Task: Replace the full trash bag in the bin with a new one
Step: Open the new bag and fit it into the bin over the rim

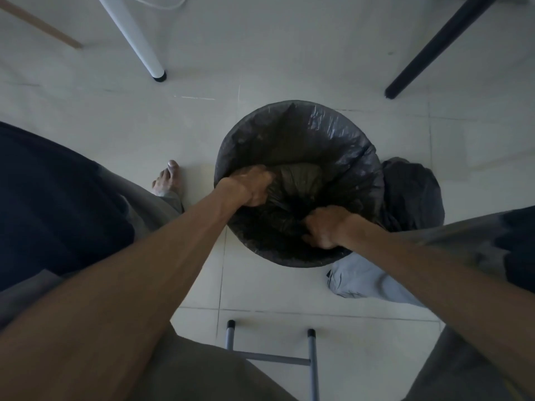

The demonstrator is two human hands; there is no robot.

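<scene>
Bin (292,256) stands on the tiled floor (110,117) at centre, round, seen from above, lined with a black bag (324,131) whose edge is folded over the rim along the far and right sides. Both hands are inside the mouth of the bin. Left hand (252,186) is at the left side of the opening, fingers curled tight round a gathered fold of the black plastic. Right hand (325,227) is at the near right side, fingers likewise curled into bunched plastic (the fingertips themselves are hidden in the folds). Between the two hands the bag is drawn together into creases; its contents cannot be made out in the dim light.

Just beside the bin on the right, touching its wall, sits a second dark bag (411,195), rounded and bulging. A pale cloth (364,279) lies on the floor near the bin's right side, partly under the right forearm. A bare foot (169,178) rests left of the bin. Far left stands a white table leg (133,36), far right a black leg (434,47). A grey metal stool frame (272,357) is at the near edge.
</scene>
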